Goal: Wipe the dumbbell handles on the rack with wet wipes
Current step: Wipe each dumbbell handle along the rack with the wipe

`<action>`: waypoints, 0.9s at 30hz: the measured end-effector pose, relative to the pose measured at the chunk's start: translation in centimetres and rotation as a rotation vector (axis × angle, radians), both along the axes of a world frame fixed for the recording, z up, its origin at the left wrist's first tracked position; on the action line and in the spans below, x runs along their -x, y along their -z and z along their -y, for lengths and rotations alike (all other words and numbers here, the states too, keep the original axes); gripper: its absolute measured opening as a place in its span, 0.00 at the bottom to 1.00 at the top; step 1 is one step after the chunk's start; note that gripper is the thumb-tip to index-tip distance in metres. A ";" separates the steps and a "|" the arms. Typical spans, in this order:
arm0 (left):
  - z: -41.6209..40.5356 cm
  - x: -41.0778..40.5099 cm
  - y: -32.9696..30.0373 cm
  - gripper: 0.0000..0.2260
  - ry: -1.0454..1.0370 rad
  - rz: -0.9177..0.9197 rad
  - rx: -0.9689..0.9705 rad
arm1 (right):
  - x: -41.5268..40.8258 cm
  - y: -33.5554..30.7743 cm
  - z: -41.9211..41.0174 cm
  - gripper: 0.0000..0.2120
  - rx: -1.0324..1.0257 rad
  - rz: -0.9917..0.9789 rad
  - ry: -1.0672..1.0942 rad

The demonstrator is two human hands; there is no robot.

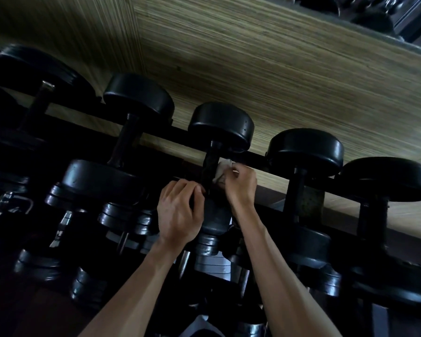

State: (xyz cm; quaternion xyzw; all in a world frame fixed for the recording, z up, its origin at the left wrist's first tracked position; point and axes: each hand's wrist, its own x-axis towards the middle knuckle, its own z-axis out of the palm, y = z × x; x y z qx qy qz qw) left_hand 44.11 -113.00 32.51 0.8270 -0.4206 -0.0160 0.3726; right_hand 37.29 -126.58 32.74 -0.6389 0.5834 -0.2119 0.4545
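Note:
A black dumbbell lies across the top rails of the rack, its dark handle running toward me. My right hand pinches a crumpled white wet wipe against the right side of that handle. My left hand curls round the lower end of the same handle, just above the near head. The lower part of the handle is hidden by my fingers.
More black dumbbells sit on the top row to the left and right. Lower tiers hold several smaller dumbbells. A wood-grain wall panel stands close behind the rack.

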 end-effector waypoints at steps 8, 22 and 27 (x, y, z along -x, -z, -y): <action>-0.1 0.0 0.0 0.14 -0.002 -0.015 -0.008 | -1.2 0.0 0.6 0.19 -0.097 0.003 0.012; -0.1 0.0 0.0 0.15 -0.006 -0.024 -0.017 | -0.5 1.9 -0.1 0.16 -0.187 0.003 -0.026; -0.2 0.0 -0.1 0.15 0.014 -0.023 -0.011 | -0.8 -0.1 -0.5 0.15 -0.214 -0.079 -0.058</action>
